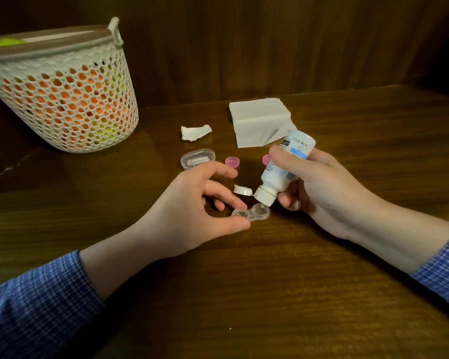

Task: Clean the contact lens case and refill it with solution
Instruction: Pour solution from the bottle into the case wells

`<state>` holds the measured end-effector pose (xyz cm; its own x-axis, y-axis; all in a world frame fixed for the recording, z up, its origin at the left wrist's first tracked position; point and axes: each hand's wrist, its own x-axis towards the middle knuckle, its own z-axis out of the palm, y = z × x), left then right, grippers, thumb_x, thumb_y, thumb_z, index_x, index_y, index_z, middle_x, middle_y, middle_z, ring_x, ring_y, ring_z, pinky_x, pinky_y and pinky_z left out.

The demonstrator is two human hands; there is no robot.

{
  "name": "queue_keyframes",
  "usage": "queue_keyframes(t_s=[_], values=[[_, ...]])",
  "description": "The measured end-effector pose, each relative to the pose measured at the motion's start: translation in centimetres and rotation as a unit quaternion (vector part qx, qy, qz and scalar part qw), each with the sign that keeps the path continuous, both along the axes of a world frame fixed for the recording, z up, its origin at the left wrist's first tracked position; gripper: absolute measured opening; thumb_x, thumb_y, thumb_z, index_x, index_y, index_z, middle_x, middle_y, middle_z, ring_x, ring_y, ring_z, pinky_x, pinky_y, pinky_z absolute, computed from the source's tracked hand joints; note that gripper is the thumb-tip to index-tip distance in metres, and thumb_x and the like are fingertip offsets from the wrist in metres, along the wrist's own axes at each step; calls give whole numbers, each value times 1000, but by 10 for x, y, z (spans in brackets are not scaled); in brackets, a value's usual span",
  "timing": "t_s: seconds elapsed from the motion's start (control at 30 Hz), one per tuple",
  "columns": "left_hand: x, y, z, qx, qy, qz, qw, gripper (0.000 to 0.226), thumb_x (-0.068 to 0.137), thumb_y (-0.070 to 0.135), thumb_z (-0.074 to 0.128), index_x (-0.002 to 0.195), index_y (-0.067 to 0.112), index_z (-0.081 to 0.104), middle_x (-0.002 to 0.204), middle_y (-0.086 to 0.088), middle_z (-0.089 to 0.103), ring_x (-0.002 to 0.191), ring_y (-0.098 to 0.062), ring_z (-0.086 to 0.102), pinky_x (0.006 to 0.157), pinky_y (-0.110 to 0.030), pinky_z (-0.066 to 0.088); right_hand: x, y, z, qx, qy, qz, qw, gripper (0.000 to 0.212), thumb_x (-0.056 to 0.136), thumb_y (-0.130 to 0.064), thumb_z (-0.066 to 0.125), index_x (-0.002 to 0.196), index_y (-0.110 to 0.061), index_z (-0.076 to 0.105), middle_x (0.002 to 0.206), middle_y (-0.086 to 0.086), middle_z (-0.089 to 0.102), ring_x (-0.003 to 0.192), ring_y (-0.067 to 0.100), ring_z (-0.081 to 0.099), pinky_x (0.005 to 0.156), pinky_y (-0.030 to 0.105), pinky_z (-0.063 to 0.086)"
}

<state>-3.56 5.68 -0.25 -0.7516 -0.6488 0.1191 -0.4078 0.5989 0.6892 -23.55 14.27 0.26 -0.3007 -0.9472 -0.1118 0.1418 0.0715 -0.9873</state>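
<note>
A clear contact lens case (252, 213) with two open wells lies on the wooden table (270, 294). My left hand (192, 211) pinches its left end between thumb and fingers. My right hand (316, 187) grips a small white solution bottle (283, 167), tipped upside down with its flip cap (242, 189) hanging open. The nozzle sits right over the case's right well. Two pink caps lie behind: one (232, 161) in full view, the other (266, 159) partly hidden by the bottle.
A white perforated basket (62, 99) with orange and yellow contents stands at the back left. A folded stack of tissue (259, 120), a crumpled tissue piece (195, 132) and a clear oval container (197, 158) lie behind my hands. A wooden wall rises behind the table.
</note>
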Motion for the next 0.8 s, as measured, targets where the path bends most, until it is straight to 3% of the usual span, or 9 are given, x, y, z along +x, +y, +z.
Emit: queue_keyframes(t_s=[0.37,0.8], values=[[0,1,-1,-1,1,-4,1000,73,73,37,90,136,32,53,98,28,76,92,1,69,74,-6,46,0,0,0,-3,3,3,1000,32,94,-40,68,120,-22,64,68,-9,72,48,8,56,42,19,43],[0,0,0,8,1,-3,1000,71,75,40,87,137,32,53,97,29,76,92,1,69,76,-12,43,0,-1,1,10,-14,-20,1000,43,93,-42,69,121,-10,64,63,-4,69,46,8,56,39,19,42]])
